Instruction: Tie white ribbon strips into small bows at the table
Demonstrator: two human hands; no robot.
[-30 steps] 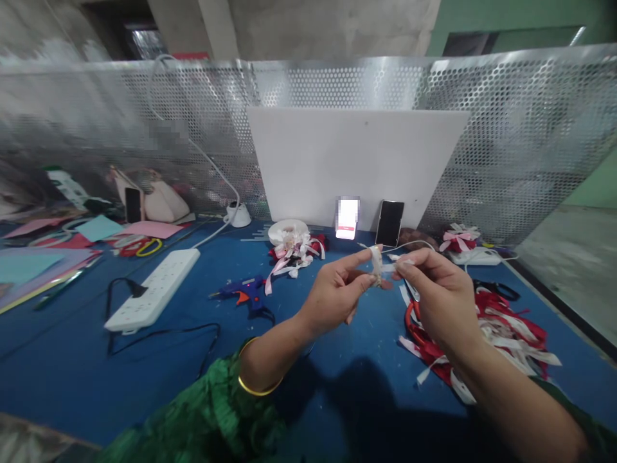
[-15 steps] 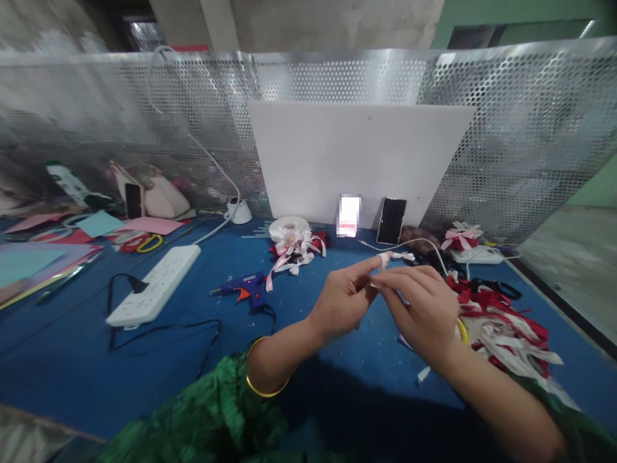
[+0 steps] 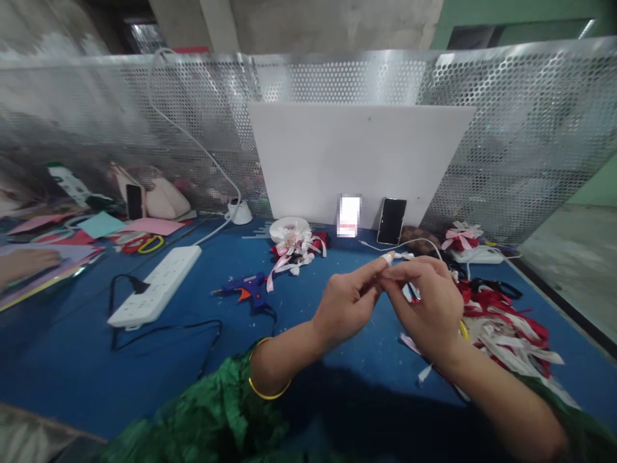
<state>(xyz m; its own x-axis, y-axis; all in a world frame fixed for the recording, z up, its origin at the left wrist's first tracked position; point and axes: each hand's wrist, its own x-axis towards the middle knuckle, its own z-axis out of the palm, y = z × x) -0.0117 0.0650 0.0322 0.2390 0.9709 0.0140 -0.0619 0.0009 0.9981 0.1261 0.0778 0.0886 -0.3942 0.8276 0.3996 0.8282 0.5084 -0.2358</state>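
Observation:
Above the middle of the blue table, my left hand [image 3: 344,308] and my right hand [image 3: 429,305] meet at the fingertips, both with fingers closed. A small strip of white ribbon [image 3: 387,258] shows around the tip of my left index finger. My right thumb and fingers pinch right beside it, and the rest of the strip is hidden by the fingers. Under my right wrist lie a pale pink ribbon piece [image 3: 409,344] and a small white scrap [image 3: 425,373]. To the right is a heap of red and white ribbon strips [image 3: 506,328].
A blue glue gun [image 3: 248,289] lies left of my hands, near a white power strip [image 3: 157,286]. Ribbon flowers [image 3: 296,247] sit by a white roll [image 3: 282,226]. Two phones lean on a white board [image 3: 357,161]. Another person's hand [image 3: 29,263] rests on coloured sheets, far left.
Both my hands have shifted slightly right, fingertips still together. At the far left, the other person's hand has moved in over the coloured sheets.

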